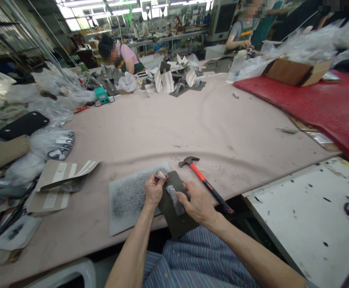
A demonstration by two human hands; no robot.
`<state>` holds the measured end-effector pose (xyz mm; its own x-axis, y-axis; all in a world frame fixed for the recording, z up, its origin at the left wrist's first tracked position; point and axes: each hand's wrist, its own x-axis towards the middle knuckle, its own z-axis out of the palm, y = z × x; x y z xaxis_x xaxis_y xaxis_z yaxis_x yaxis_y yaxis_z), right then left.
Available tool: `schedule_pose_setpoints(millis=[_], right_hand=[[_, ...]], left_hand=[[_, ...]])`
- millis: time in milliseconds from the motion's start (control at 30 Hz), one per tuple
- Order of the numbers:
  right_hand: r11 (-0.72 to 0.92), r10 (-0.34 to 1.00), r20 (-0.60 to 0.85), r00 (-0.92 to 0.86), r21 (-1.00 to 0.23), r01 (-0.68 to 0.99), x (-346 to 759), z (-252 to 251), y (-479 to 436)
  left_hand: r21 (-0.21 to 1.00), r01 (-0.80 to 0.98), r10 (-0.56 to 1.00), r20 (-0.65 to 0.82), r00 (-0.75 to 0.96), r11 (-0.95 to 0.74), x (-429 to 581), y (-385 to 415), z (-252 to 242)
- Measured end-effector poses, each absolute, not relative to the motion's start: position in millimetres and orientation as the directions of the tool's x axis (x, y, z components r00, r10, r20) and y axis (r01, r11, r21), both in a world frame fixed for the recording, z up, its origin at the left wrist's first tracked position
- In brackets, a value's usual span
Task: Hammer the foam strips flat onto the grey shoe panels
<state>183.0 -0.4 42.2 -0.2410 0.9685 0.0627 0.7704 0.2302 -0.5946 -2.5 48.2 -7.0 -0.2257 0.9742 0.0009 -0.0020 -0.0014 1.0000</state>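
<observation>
My left hand (154,191) is closed, with its thumb and fingers pinching a small whitish piece with a rounded end (160,175); its exact kind is unclear. Directly beside it, my right hand (201,203) grips the right edge of a dark olive flat panel (173,218), thumb on top. A grey strap (177,203) lies along the panel under that thumb. Beneath the panel's left side sits a speckled grey board (128,200). To the right of my right hand rests a claw hammer (203,180) with a red and black handle, its head pointing away.
Folded beige panels (63,176) and plastic bags (51,144) crowd the left. A pile of cut pieces (174,78) lies at the back near a bent-over person (129,58). At right are a red sheet (306,104), an awl-like tool (288,130) and a white perforated surface (309,204).
</observation>
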Motion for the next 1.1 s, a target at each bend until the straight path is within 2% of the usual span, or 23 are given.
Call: schedule_pose_setpoints(millis=[67,167,267,333,367,400,467,500,567,633,667,733,800,833,900,967,1033,1100], right_hand=[[0.174,0.985,0.091,-0.149,-0.469,0.866,204,39,12],[0.06,0.997,-0.027,-0.069,-0.261,0.963,233,28,26],[0.026,0.988,-0.144,-0.054,-0.194,0.981,251,15,31],[-0.016,0.982,-0.185,-0.028,-0.235,0.972,256,11,33],[-0.065,0.974,-0.227,-0.005,-0.298,0.952,257,12,35],[-0.152,0.952,-0.305,0.021,-0.413,0.898,256,15,37],[-0.391,0.854,-0.521,-0.007,-0.649,0.652,252,27,42],[-0.496,0.793,-0.605,-0.069,-0.708,0.503,249,35,44],[-0.611,0.715,-0.673,-0.188,-0.733,0.299,242,54,45],[-0.55,0.781,-0.599,-0.176,-0.793,0.262,234,71,42],[-0.457,0.854,-0.503,-0.135,-0.848,0.27,232,79,39],[-0.16,0.981,-0.19,-0.042,-0.91,0.382,229,88,32],[0.135,0.991,0.114,-0.073,-0.798,0.587,231,92,25],[0.236,0.971,0.189,-0.144,-0.698,0.677,234,93,22],[0.363,0.932,0.179,-0.316,-0.496,0.789,239,98,19],[0.432,0.9,0.117,-0.42,-0.371,0.822,242,109,20],[0.442,0.896,0.204,-0.394,-0.356,0.823,242,125,21],[0.413,0.88,0.41,-0.239,-0.411,0.813,239,137,20]], left_hand=[[1.0,-0.006,0.976,-0.001,-0.218,0.0,-3,47,-6],[1.0,0.003,0.977,-0.002,-0.213,0.003,-3,47,-7],[1.0,0.016,0.977,-0.016,-0.212,0.02,-2,47,-10],[0.999,0.046,0.979,-0.01,-0.206,0.02,-1,47,-11],[0.997,0.072,0.979,0.0,-0.202,0.015,-1,46,-11],[0.994,0.109,0.98,0.015,-0.198,0.007,-1,46,-11],[0.978,0.21,0.98,0.061,-0.187,-0.021,-1,43,-8],[0.964,0.263,0.98,0.088,-0.18,-0.038,0,42,-7],[0.933,0.353,0.977,0.138,-0.165,-0.072,1,40,-4],[0.91,0.403,0.975,0.166,-0.146,-0.094,2,39,-2],[0.905,0.413,0.975,0.17,-0.141,-0.098,3,39,-2],[0.902,0.419,0.976,0.173,-0.134,-0.102,4,39,-2],[0.901,0.419,0.976,0.176,-0.13,-0.107,4,39,-3],[0.899,0.423,0.975,0.179,-0.129,-0.109,4,39,-3],[0.889,0.445,0.976,0.18,-0.124,-0.107,4,38,-5],[0.881,0.462,0.976,0.179,-0.124,-0.103,4,37,-6],[0.879,0.463,0.976,0.186,-0.115,-0.113,4,37,-6],[0.882,0.452,0.975,0.198,-0.105,-0.13,4,37,-6]])
